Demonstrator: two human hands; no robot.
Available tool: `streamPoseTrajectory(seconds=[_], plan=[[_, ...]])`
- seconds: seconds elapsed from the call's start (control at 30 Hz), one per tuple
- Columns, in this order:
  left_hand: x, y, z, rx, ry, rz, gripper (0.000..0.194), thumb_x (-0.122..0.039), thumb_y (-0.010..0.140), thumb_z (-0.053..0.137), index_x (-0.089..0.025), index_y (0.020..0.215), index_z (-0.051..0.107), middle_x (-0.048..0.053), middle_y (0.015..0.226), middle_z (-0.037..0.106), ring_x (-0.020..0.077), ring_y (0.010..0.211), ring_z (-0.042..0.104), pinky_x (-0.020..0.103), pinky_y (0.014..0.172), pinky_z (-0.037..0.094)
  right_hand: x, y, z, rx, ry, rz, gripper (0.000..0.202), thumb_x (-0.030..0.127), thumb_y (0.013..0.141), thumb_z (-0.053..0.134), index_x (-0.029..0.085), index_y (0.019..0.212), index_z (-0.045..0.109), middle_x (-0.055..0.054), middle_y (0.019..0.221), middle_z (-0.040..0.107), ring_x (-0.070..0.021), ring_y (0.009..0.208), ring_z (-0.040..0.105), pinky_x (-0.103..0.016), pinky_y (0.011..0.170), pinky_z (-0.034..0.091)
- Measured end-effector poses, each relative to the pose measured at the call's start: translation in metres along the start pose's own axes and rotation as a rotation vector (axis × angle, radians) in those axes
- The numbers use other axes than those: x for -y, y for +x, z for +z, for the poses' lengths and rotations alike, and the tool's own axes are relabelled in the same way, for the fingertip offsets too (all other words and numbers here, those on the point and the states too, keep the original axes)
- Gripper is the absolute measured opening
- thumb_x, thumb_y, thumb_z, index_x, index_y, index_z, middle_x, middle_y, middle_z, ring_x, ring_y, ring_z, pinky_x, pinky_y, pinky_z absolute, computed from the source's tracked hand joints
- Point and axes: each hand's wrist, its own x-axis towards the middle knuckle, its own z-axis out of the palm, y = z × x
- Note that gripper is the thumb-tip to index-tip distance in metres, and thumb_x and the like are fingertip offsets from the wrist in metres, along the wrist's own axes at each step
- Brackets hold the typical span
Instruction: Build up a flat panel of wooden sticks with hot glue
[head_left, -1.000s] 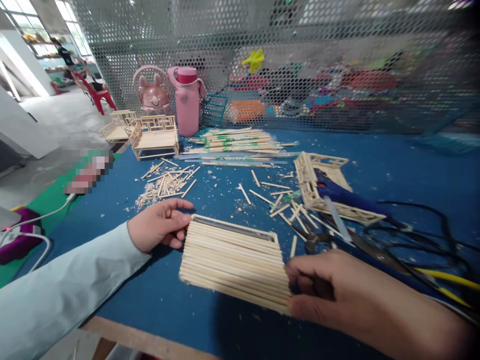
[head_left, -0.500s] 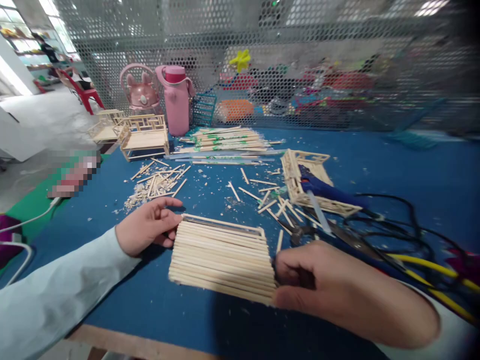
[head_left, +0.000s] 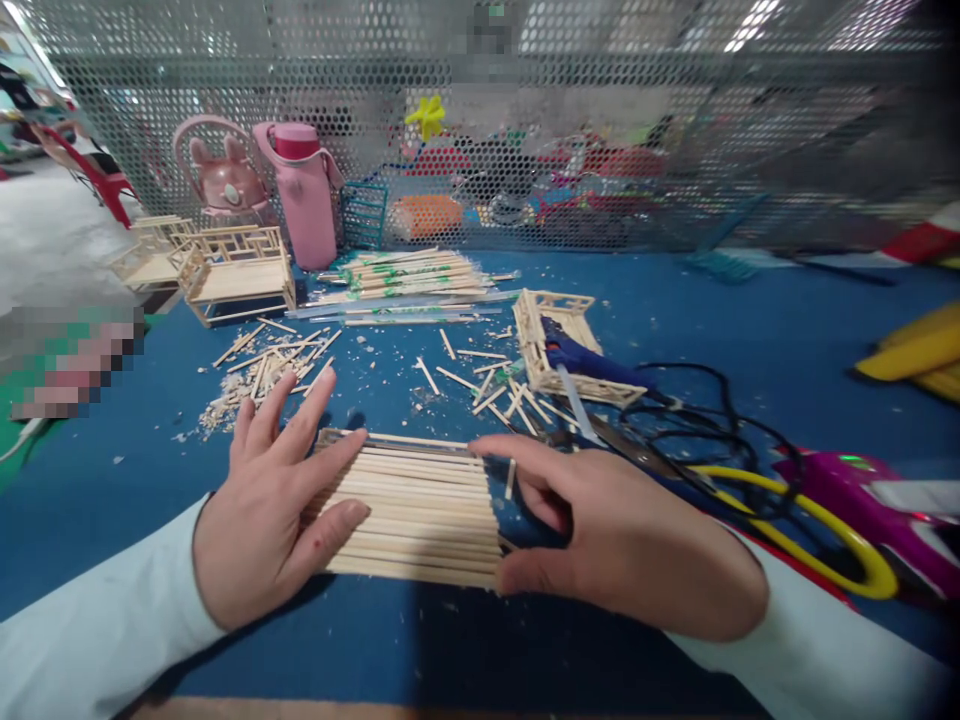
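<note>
A panel of pale wooden sticks laid side by side [head_left: 420, 510] lies on the blue tabletop in front of me, with a thin frame strip along its far edge. My left hand [head_left: 274, 510] rests on the panel's left end, fingers spread, thumb and index finger over the sticks. My right hand [head_left: 600, 530] spans the right end, index fingertip at the far corner and thumb at the near corner. Beyond my right hand, a blue glue gun [head_left: 581, 355] with a clear glue stick leans on a small stick-built bench [head_left: 531, 340].
Stick offcuts [head_left: 262, 370] lie in a pile at left, more near the bench. Bundled sticks [head_left: 412, 275] are behind. Two little stick benches [head_left: 240, 275] and a pink bottle [head_left: 307, 210] stand back left. Black cable [head_left: 720, 370] and a yellow loop handle [head_left: 862, 560] are at right.
My left hand has moved from the panel's far left corner onto its left end, fingers spreading. My right index finger has stretched to the far right corner. The view has turned right.
</note>
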Motion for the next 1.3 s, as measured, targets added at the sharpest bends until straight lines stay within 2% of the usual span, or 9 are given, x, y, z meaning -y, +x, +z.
streamPoseTrajectory(seconds=[0.13,0.43,0.67,0.8,0.97,1.1,1.17,1.23,1.3], plan=[[0.002,-0.001,0.000,0.029,0.056,0.003,0.040,-0.040,0.084,0.044,-0.028,0.120,0.055,0.004,0.150,0.018,0.0388,0.135,0.011,0.062,0.103,0.012,0.000,-0.001,-0.001,0.019,-0.018,-0.017,0.068,0.059,0.062,0.065,0.025,0.119,0.050,0.008,0.050,0.045,-0.0102,0.044,0.043,-0.022,0.047,0.026],[-0.001,0.001,-0.003,0.044,0.069,0.012,0.039,-0.038,0.083,0.046,-0.027,0.118,0.057,0.005,0.149,0.022,0.0389,0.135,0.014,0.062,0.103,0.014,0.003,-0.003,0.000,0.013,-0.090,-0.032,0.059,0.056,0.067,0.064,0.024,0.116,0.053,0.007,0.052,0.052,-0.0106,0.044,0.046,-0.022,0.047,0.027],[0.000,0.002,-0.003,0.022,0.029,0.011,0.037,-0.037,0.082,0.047,-0.025,0.115,0.059,0.005,0.149,0.023,0.0377,0.135,0.014,0.060,0.104,0.017,0.004,-0.006,0.003,0.018,-0.036,-0.043,0.069,0.053,0.071,0.061,0.023,0.129,0.040,0.008,0.051,0.051,-0.0106,0.043,0.046,-0.022,0.046,0.026],[-0.002,0.003,-0.003,0.023,0.025,0.005,0.037,-0.037,0.082,0.047,-0.026,0.115,0.059,0.005,0.149,0.022,0.0370,0.135,0.014,0.059,0.104,0.018,0.002,-0.006,0.003,0.053,-0.028,-0.062,0.061,0.051,0.074,0.059,0.023,0.127,0.045,0.007,0.049,0.050,-0.0099,0.042,0.046,-0.022,0.045,0.025],[-0.005,0.003,0.000,0.012,-0.027,-0.046,0.037,-0.036,0.083,0.046,-0.023,0.115,0.059,0.010,0.147,0.028,0.0358,0.135,0.017,0.060,0.103,0.016,0.001,-0.005,0.004,0.083,0.025,-0.083,0.065,0.049,0.075,0.058,0.019,0.131,0.043,0.007,0.048,0.050,-0.0089,0.041,0.044,-0.021,0.044,0.024],[-0.003,0.002,0.005,-0.054,-0.195,-0.080,0.040,-0.039,0.081,0.049,-0.023,0.117,0.057,0.011,0.142,0.037,0.0333,0.132,0.026,0.058,0.104,0.016,0.007,-0.004,-0.017,0.099,0.137,-0.139,0.069,0.045,0.076,0.058,0.015,0.134,0.037,0.008,0.050,0.047,-0.0080,0.043,0.042,-0.020,0.045,0.029],[0.001,0.003,0.004,-0.107,-0.336,-0.058,0.041,-0.040,0.083,0.046,-0.022,0.118,0.056,0.011,0.136,0.044,0.0302,0.129,0.031,0.054,0.106,0.017,0.013,0.006,-0.037,0.025,0.106,-0.166,0.055,0.043,0.081,0.051,0.013,0.127,0.046,0.007,0.052,0.046,-0.0084,0.045,0.042,-0.020,0.047,0.033],[0.007,0.006,0.000,-0.184,-0.474,-0.044,0.039,-0.038,0.086,0.041,-0.021,0.118,0.055,0.011,0.130,0.051,0.0263,0.126,0.037,0.048,0.107,0.021,0.017,0.029,-0.059,-0.048,-0.028,-0.166,0.041,0.043,0.085,0.043,0.014,0.111,0.058,0.004,0.054,0.048,-0.0096,0.048,0.044,-0.022,0.049,0.034],[0.015,0.009,-0.003,-0.272,-0.553,-0.063,0.036,-0.033,0.088,0.037,-0.019,0.114,0.056,0.011,0.123,0.056,0.0232,0.121,0.042,0.043,0.105,0.026,0.017,0.064,-0.073,-0.061,-0.248,-0.118,0.037,0.040,0.088,0.039,0.016,0.107,0.059,0.000,0.063,0.056,-0.0118,0.058,0.051,-0.024,0.056,0.039]])
